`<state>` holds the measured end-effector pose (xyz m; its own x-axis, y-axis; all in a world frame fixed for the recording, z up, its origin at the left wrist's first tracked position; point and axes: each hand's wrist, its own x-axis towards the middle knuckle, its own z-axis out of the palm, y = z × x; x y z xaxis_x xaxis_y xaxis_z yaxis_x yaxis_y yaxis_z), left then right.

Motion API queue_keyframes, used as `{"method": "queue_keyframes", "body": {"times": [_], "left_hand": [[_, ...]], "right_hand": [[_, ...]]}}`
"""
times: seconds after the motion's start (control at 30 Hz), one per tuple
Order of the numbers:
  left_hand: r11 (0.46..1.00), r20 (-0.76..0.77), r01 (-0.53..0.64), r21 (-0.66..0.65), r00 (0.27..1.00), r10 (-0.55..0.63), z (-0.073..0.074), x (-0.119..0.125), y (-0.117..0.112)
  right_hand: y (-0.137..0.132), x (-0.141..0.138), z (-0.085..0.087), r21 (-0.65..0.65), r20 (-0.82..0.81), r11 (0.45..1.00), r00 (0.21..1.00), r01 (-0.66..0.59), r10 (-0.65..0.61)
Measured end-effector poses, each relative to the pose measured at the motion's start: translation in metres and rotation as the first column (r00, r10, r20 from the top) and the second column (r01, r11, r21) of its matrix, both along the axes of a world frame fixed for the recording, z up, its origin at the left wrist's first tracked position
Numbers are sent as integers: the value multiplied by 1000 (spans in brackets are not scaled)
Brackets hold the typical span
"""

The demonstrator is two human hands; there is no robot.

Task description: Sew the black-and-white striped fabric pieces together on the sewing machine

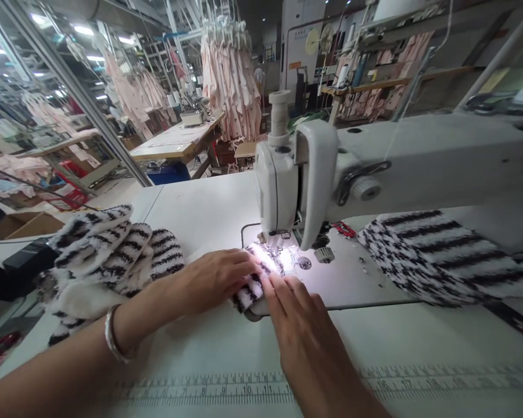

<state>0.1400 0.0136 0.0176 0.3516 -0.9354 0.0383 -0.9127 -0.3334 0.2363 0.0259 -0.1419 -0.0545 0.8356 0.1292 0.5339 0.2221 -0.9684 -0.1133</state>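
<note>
A small black-and-white striped fleece piece lies under the lit presser foot of a white sewing machine. My left hand lies flat on the piece's left side, fingers stretched toward the needle. My right hand presses on the piece's near right edge with its fingers together and extended. A silver bangle circles my left wrist.
A stack of striped fleece pieces sits at the left of the white table. More striped fabric lies under the machine arm at right. A ruler strip runs along the near edge. Pink garments hang behind.
</note>
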Motion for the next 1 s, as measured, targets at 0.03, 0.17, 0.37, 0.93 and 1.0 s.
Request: {"method": "queue_keyframes", "body": {"times": [0.03, 0.17, 0.37, 0.93, 1.0], "left_hand": [[1000, -11, -9, -15, 1000, 9, -3, -1, 2], [992, 13, -79, -102, 997, 81, -17, -15, 3], [954, 85, -255, -156, 959, 270, -32, -37, -14], [947, 48, -131, -292, 987, 151, -27, -42, -11], [952, 48, -119, -281, 989, 138, -26, -44, -9]], "right_hand": [[-2, 0, 0, 0, -8, 1000, 1000, -6, 6], [-23, 2, -1, 38, -39, 995, 995, -89, 91], [-54, 17, 9, 135, -177, 971, 959, -198, 220], [-72, -12, -5, 187, -192, 972, 965, -144, 180], [-62, -18, -4, 193, -159, 976, 978, -101, 133]]}}
